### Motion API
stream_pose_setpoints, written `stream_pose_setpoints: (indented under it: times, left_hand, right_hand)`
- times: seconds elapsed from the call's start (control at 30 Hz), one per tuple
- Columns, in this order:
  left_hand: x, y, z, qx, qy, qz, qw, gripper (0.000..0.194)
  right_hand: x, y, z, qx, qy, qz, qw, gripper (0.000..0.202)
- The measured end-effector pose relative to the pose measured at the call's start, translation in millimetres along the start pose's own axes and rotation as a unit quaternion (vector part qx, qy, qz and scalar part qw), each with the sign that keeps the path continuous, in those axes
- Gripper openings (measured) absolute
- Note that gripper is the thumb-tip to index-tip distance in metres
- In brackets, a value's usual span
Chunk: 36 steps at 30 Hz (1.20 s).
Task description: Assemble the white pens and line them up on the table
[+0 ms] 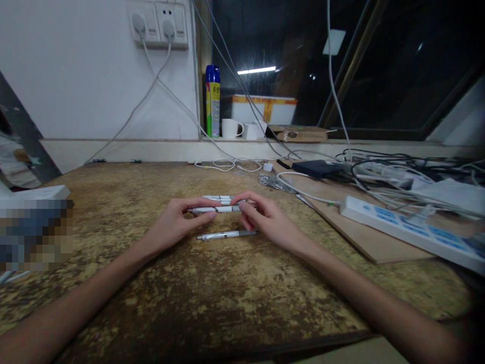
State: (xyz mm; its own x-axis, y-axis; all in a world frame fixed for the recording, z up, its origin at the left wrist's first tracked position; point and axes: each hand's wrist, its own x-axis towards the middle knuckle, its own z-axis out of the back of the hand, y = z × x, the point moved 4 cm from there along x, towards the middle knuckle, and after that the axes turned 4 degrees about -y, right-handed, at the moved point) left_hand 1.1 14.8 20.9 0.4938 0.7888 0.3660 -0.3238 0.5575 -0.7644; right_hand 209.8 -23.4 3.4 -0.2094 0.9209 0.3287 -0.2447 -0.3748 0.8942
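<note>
Between my two hands is a white pen (224, 209), held level above the worn wooden table (212, 293). The thumb and fingers of my left hand (181, 218) pinch its left part. My right hand (261, 212) has its thumb and index finger closed on the right end, with the other fingers curled under. Just behind, several similar white pens (217, 198) lie together, partly hidden by my fingers. Nearer to me another white pen (226, 235) with a grey section rests on the table, its right tip close beneath my right hand.
A power strip (401, 227) and a brown board (364, 240) lie at the right, with tangled cables (394, 174) behind. A spray can (213, 101), a white mug (229, 128) and a flat cardboard box (303, 134) stand on the windowsill. A clear plastic bag (273, 182) lies behind my right hand.
</note>
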Motion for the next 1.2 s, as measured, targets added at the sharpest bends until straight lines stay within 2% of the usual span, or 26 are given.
stream_pose_setpoints:
  times: [0.23,0.43,0.57,0.67,0.9,1.03,1.2]
  left_hand:
    - [0,0,0.2,0.001,-0.001,-0.002,1.000,0.031]
    - [1,0,-0.5,-0.006,0.005,-0.001,1.000,0.032]
    - [1,2,-2.3,-0.016,0.006,0.006,1.000,0.034]
    - [1,3,-3.8,-0.029,0.009,0.012,0.999,0.034]
    - [3,2,-3.5,-0.027,-0.004,0.012,1.000,0.031]
    - [4,-5,-3.1,-0.006,-0.013,0.003,1.000,0.029]
    - [4,-12,0.3,0.033,-0.021,-0.010,0.999,0.033]
  right_hand:
    - [0,2,2,-0.004,-0.011,0.028,1.000,0.024]
    - [-1,3,-1,-0.008,0.008,0.015,1.000,0.026]
    - [0,1,1,-0.016,-0.015,0.016,1.000,0.028]
    - [0,1,3,-0.051,-0.037,0.028,0.998,0.027]
    - [-2,9,4,-0.134,-0.034,0.065,0.988,0.030]
    - [0,6,5,-0.117,-0.032,0.071,0.990,0.030]
    - [4,-2,5,-0.036,-0.026,0.023,0.999,0.029]
